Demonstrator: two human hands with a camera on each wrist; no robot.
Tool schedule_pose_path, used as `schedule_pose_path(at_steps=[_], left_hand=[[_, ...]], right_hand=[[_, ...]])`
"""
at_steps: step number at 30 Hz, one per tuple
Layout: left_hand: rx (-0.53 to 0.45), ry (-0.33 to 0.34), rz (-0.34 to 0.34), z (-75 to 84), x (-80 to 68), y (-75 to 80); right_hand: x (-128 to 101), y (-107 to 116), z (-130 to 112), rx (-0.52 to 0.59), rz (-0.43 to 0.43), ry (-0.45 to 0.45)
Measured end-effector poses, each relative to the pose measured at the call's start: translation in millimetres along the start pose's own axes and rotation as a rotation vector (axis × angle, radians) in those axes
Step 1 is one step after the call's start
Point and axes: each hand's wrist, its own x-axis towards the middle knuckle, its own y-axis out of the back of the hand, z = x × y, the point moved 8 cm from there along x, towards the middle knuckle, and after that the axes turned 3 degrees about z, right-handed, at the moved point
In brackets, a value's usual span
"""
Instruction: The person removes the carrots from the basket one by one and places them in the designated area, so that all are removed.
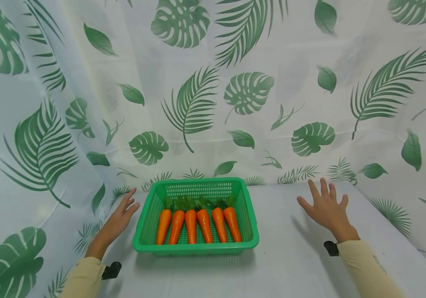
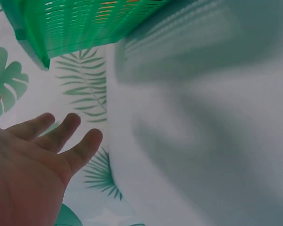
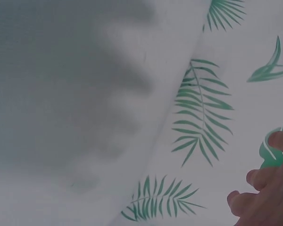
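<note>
A green plastic basket (image 1: pixel 250 225) stands in the middle of the white table, and several orange carrots (image 1: pixel 198 223) with green tops lie side by side in it. My left hand (image 1: pixel 121 217) hovers just left of the basket with its fingers straight, holding nothing. In the left wrist view the left hand (image 2: pixel 47 141) shows an open palm below the basket's corner (image 2: pixel 37 44). My right hand (image 1: pixel 324 207) is spread over the table well to the right of the basket, empty. Only the fingertips (image 3: pixel 259 181) of that hand show in the right wrist view.
A white curtain with green leaf print (image 1: pixel 213 91) closes in the table at the back and on both sides. Bare white tabletop (image 1: pixel 283 265) lies between the basket and my right hand and in front of the basket.
</note>
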Motion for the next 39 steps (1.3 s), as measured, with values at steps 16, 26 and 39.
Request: schedule_pose_path(at_steps=[16,26,39], left_hand=[[-0.01,0.045,-0.14,-15.7,-1.0,-30.5],[-0.087,0.035,-0.139,-17.9,0.2,-36.7],[-0.126,0.053,-0.155,-17.3,-6.7,-39.9]], right_hand=[[-2,2,-2,-0.013,-0.029,-0.004],[-3,4,2,0.04,-0.044,-0.026],[-7,2,1,0.145,-0.087,-0.08]])
